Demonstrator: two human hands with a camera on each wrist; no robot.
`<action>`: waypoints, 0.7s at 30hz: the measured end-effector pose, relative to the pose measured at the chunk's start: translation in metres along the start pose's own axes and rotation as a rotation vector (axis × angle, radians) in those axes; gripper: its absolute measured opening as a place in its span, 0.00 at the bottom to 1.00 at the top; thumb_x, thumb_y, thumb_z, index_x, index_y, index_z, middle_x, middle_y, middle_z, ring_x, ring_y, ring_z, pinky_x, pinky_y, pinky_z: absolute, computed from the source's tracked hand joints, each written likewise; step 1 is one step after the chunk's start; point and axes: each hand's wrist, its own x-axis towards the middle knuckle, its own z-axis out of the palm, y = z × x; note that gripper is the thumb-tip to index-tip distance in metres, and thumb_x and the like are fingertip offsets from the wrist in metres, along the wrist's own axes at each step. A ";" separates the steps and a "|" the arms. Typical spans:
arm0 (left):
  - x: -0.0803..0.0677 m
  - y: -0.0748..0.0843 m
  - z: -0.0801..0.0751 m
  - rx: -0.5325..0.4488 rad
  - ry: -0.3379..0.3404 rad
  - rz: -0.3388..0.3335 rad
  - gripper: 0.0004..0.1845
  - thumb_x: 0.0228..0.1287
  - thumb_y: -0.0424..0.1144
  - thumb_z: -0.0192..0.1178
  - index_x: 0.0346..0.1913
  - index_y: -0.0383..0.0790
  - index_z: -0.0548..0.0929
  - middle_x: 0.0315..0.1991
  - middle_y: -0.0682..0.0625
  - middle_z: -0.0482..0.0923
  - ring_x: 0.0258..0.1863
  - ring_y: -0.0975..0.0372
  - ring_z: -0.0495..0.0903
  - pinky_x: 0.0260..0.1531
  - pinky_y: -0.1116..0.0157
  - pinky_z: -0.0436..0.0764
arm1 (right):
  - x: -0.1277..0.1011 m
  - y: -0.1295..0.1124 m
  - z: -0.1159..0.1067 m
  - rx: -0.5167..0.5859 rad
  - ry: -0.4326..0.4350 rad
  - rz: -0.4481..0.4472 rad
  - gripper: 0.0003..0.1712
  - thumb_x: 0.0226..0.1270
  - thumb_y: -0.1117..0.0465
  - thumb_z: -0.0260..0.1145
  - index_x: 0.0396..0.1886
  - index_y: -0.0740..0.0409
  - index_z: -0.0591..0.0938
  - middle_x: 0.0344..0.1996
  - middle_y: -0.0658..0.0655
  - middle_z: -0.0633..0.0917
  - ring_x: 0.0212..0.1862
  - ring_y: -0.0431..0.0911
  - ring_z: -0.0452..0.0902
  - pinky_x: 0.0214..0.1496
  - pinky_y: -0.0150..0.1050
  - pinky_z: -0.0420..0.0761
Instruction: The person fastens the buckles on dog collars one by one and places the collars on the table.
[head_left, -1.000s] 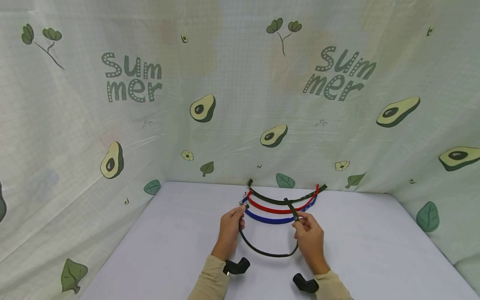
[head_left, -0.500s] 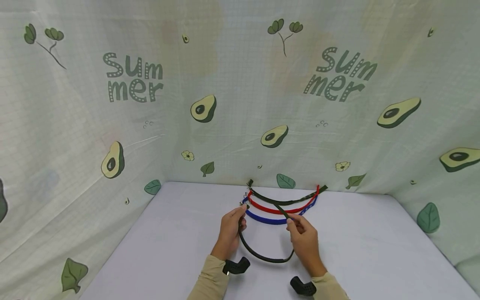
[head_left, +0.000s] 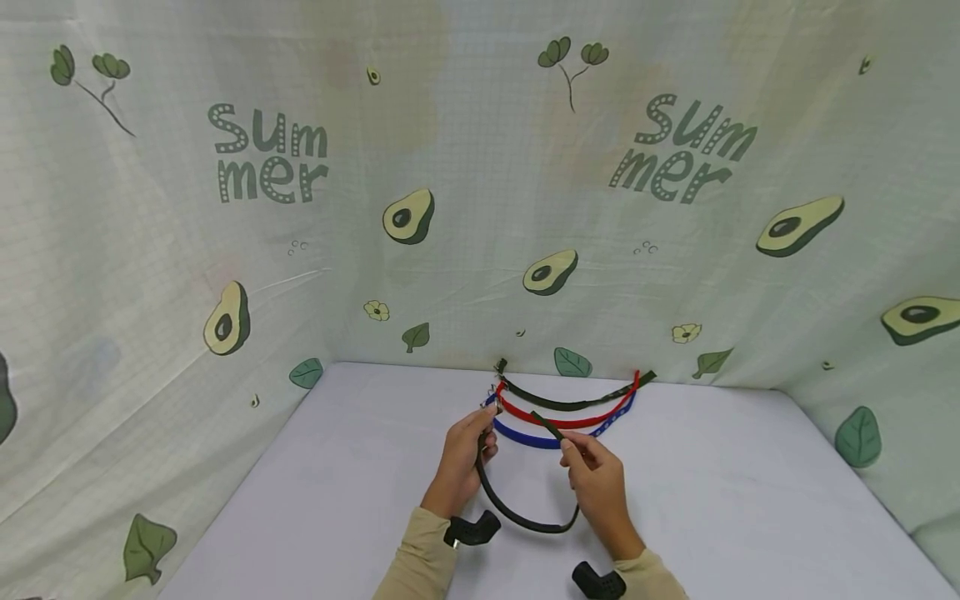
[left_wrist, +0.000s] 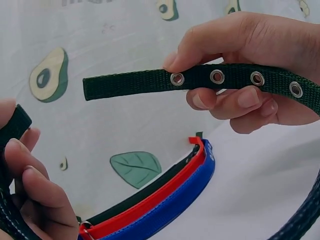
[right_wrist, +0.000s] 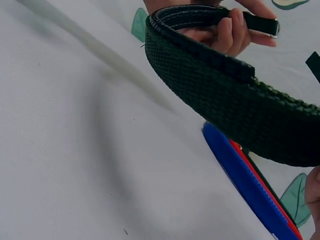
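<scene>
A person in beige sleeves holds a dark green collar (head_left: 517, 508) in both hands above the white table (head_left: 315, 500), near its middle and toward the near edge. The left hand (head_left: 461, 458) grips one end of the webbing strap, its fingers curled round it, while the right hand (head_left: 596, 479) pinches the other end between thumb and fingertips, just behind a row of four metal eyelets (left_wrist: 235, 78) seen in the left wrist view. The free tip of that end juts past the right hand toward the left hand, and the two ends stand near each other but apart. Between the hands the strap sags in a loop toward the person; whether the bottom of the loop touches the table cannot be told. Beyond the hands, toward the far edge of the table, three more collars lie side by side in nested curves: a blue collar (head_left: 528, 437) nearest the hands, a red collar (head_left: 570, 419) just behind it, and another green collar (head_left: 577, 402) closest to the backdrop. Metal rings show at their left ends. A pale cloth backdrop (head_left: 480, 208) printed with avocados, leaves and the word "Summer" hangs round the far edge and both sides of the table. A black wrist camera mount (head_left: 471, 532) sits below each sleeve.
</scene>
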 end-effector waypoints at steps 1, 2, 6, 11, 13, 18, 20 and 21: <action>-0.001 0.001 0.000 0.003 -0.008 0.001 0.15 0.66 0.49 0.67 0.37 0.39 0.79 0.25 0.53 0.69 0.24 0.65 0.69 0.28 0.69 0.73 | 0.000 0.000 0.000 0.003 -0.003 -0.004 0.09 0.73 0.62 0.66 0.47 0.60 0.86 0.26 0.57 0.81 0.20 0.44 0.72 0.21 0.34 0.73; -0.001 0.001 0.000 0.008 -0.019 0.005 0.16 0.66 0.49 0.67 0.35 0.39 0.78 0.24 0.53 0.69 0.23 0.65 0.69 0.28 0.69 0.73 | 0.001 0.000 -0.001 0.004 -0.006 -0.010 0.08 0.73 0.62 0.65 0.47 0.60 0.86 0.26 0.57 0.81 0.20 0.44 0.72 0.21 0.34 0.73; -0.003 0.003 0.002 0.035 -0.076 0.025 0.16 0.67 0.49 0.67 0.35 0.39 0.79 0.21 0.52 0.68 0.22 0.63 0.69 0.28 0.68 0.72 | 0.002 -0.001 -0.005 0.034 -0.019 -0.039 0.08 0.73 0.65 0.65 0.46 0.61 0.86 0.27 0.60 0.82 0.21 0.47 0.73 0.21 0.35 0.73; -0.005 0.006 0.004 0.061 -0.140 0.057 0.16 0.68 0.46 0.65 0.43 0.34 0.82 0.21 0.52 0.68 0.22 0.63 0.69 0.28 0.67 0.72 | 0.003 -0.003 -0.008 0.076 -0.056 -0.060 0.09 0.72 0.67 0.64 0.47 0.59 0.87 0.30 0.63 0.85 0.22 0.48 0.74 0.23 0.39 0.77; -0.005 0.007 0.004 0.057 -0.142 0.055 0.17 0.68 0.45 0.65 0.46 0.32 0.83 0.21 0.52 0.68 0.21 0.63 0.69 0.28 0.67 0.72 | 0.003 -0.003 -0.008 0.083 -0.069 -0.062 0.09 0.72 0.67 0.64 0.47 0.60 0.87 0.30 0.62 0.85 0.22 0.48 0.74 0.24 0.40 0.78; -0.006 0.006 0.004 0.096 -0.141 0.067 0.19 0.67 0.44 0.67 0.50 0.30 0.84 0.21 0.52 0.69 0.21 0.64 0.69 0.28 0.67 0.73 | 0.000 -0.004 -0.007 0.094 -0.085 -0.088 0.09 0.71 0.69 0.65 0.47 0.63 0.86 0.31 0.62 0.86 0.25 0.48 0.76 0.26 0.38 0.79; -0.005 0.005 0.005 0.136 -0.151 0.084 0.21 0.66 0.45 0.68 0.50 0.29 0.84 0.20 0.52 0.69 0.21 0.64 0.70 0.28 0.68 0.73 | 0.000 -0.005 -0.007 0.093 -0.087 -0.101 0.09 0.70 0.68 0.66 0.47 0.62 0.87 0.31 0.62 0.86 0.26 0.48 0.77 0.28 0.38 0.80; -0.005 0.005 0.006 0.159 -0.153 0.091 0.22 0.65 0.46 0.68 0.50 0.29 0.85 0.20 0.52 0.70 0.21 0.64 0.70 0.28 0.67 0.73 | 0.000 -0.006 -0.007 0.096 -0.089 -0.105 0.09 0.70 0.69 0.66 0.47 0.62 0.87 0.31 0.62 0.86 0.26 0.48 0.77 0.29 0.38 0.81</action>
